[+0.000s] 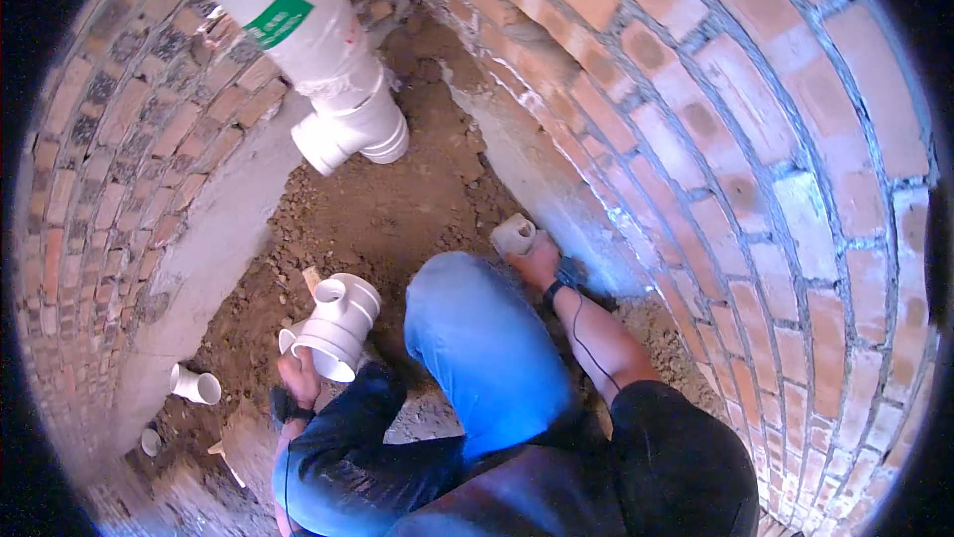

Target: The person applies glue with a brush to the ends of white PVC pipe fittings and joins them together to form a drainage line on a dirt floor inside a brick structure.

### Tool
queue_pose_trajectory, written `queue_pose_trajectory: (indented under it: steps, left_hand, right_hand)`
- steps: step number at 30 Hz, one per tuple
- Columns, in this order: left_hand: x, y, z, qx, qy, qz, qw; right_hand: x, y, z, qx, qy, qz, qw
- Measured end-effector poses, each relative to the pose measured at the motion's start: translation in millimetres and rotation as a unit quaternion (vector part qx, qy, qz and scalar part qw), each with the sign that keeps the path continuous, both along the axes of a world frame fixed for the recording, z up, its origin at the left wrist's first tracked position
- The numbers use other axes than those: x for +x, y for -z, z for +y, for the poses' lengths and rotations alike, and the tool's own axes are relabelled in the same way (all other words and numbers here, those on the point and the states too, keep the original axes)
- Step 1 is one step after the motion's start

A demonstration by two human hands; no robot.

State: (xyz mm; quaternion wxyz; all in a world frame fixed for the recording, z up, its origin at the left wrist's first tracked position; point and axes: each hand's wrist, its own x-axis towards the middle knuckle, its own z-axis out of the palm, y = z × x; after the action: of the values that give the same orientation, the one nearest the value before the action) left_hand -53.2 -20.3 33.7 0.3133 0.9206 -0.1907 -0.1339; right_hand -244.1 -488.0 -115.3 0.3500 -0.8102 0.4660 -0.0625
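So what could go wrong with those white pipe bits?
Loose soil could get inside the white pipe fitting. The left fingers grip it near one open end, so it might tip or slip. The pale piece in the right fingers could drop into the dirt.

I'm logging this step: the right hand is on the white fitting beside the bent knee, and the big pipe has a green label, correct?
Wrong hand: the head view shows the left hand on the white fitting beside the bent knee. The big pipe does have a green label.
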Motion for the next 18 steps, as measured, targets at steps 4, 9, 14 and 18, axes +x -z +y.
queue_pose_trajectory:
  steps: [4, 9, 14, 18]
  left_hand:
    - [6, 12, -11, -0.041, -0.046, 0.069, 0.996]
    - [23, 39, 16, -0.012, -0.08, -0.004, 0.997]
    - [17, 24, -17, -0.024, -0.055, -0.004, 0.998]
    - [9, 21, 1, -0.087, -0.082, -0.002, 0.993]
  right_hand:
    - [-31, 27, 1, -0.022, -0.017, 0.07, 0.997]
    - [-55, 16, 15, -0.015, -0.094, -0.015, 0.995]
    - [-45, 18, 22, -0.04, 0.0, 0.007, 0.999]
    - [-12, -27, 17, 0.008, -0.114, 0.034, 0.993]
